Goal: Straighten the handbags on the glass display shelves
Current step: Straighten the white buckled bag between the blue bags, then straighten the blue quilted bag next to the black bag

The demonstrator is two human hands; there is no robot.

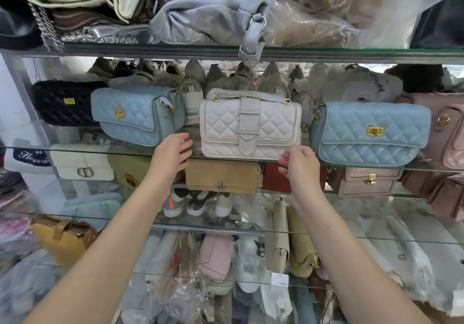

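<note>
On the middle glass shelf (100,148) the row starts at far left with a black bag (65,103) set back against the frame, half hidden behind a blue bag (135,115). That blue bag sits turned, its clasp facing front-left and its end panel showing to the right, so its long axis runs at a slant to the shelf edge; it looks like one yet to be squared.

The left hand (170,155) hovers just left of the white bag (249,125), fingers (184,139) spread and loosely curved, holding nothing and apparently not touching the bag's side. The white bag stands upright at the middle of the shelf, near its front edge, flap and buckle strap facing the viewer, long axis level and parallel to the edge. It reads as already square, probably so the front shows to customers.

The right hand (298,165) is at the bag's lower right corner, fingers half curled, the tips at or just off the corner; I cannot tell if they grip it. Flanking the bag this way suits a small nudge from both ends.

Further right, a second blue bag (369,133) faces front, tipped slightly down to the right, beside a pink bag (444,128).
</note>
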